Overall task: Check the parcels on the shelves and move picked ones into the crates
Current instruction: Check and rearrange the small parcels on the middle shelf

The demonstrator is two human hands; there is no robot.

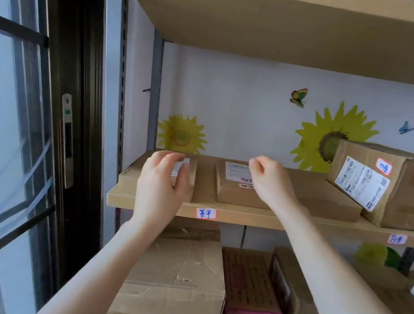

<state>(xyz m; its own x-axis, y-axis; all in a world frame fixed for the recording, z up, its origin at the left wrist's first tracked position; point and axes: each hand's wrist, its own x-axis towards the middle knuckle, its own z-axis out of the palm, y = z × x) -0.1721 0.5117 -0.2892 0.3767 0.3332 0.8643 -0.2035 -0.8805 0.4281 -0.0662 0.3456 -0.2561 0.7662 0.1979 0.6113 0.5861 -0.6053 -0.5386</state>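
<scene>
The left hand (162, 179) lies on a flat brown parcel (190, 178) at the left end of the middle shelf (285, 221). Its fingers (166, 157) are lightly bent and a little apart, resting on the parcel's top, and the thumb sits just beside a white label (182, 165) there. They are not clamped on anything.

The right hand (269, 182) hovers above a 2nd flat cardboard parcel (235, 194), which lies just beside the 1st. Its fingers (255, 164) are loosely curled toward the palm and hold nothing. This parcel carries a white shipping label (236, 171) on its top.

Further right, a larger cardboard box (409, 195) with a barcode label (360, 181) and a red-bordered sticker (383, 166) sits tilted, its near end propped on another flat box (327, 204).

2 handwritten tags are stuck on the shelf's front edge, 1 red-bordered (206, 213) below the left hand and 1 (397, 239) further right.

On the lower shelf stand a big creased carton (181, 282), a dark red box with a pink end (250, 292) just beside it, and a brown box (288, 290) on its edge.

Sunflower (332, 138) and butterfly (299, 96) decals cover the wall behind. A dark-framed glass door (47, 106) is at the left.
</scene>
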